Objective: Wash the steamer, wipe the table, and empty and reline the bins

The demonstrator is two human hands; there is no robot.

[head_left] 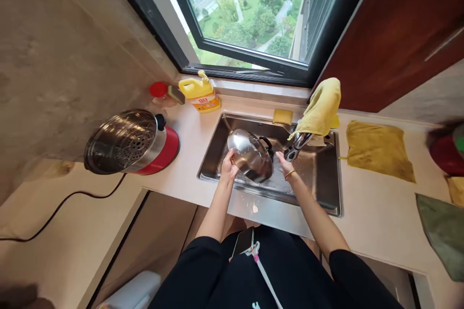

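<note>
My left hand (228, 168) grips the near left edge of a shiny domed steel pot lid (252, 157) with a black handle (267, 144). The lid is tilted over the left part of the steel sink (326, 186). Just right of the lid is my right hand (285, 165), its fingers partly extended under the chrome faucet (297, 144). It appears to hold nothing, though its fingertips are hard to make out. Over the faucet hangs a yellow cloth (322, 106).
A red-based electric steamer (168, 147) stands on the left, its cord trailing. Behind are a yellow detergent jug (200, 94) and a red-lidded jar (158, 91). A yellow sponge (282, 116) sits on the sink's back rim. Right lies a mustard cloth (379, 149). The window (253, 53) stands ajar.
</note>
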